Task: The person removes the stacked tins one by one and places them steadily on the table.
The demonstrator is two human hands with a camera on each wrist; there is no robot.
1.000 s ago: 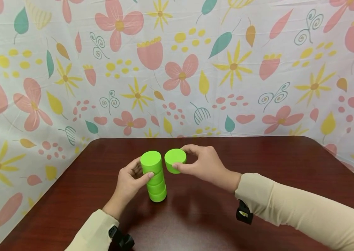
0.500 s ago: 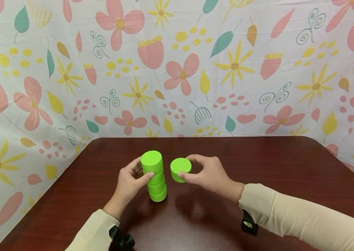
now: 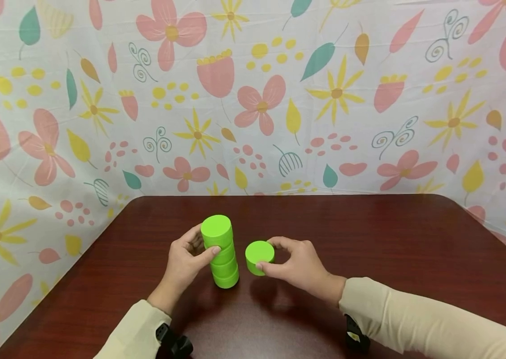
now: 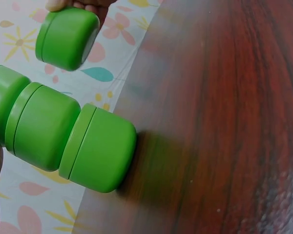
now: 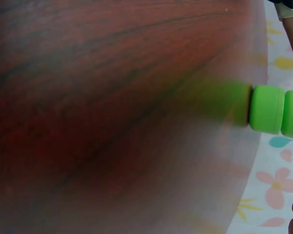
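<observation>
1. I have the left hand curled round a stack of green containers, thumb across the near side; I judge that it steadies the column, whose base stands on the dark table.
2. Right hand: narrow grip, thumb and fingers pinching one loose green container by its side, lid up.
3. That container hangs off the table, beside the stack, not touching it. Side pinch probably leaves top and underside free.
4. Exact stack count: I can't tell; fingers cover part.
</observation>
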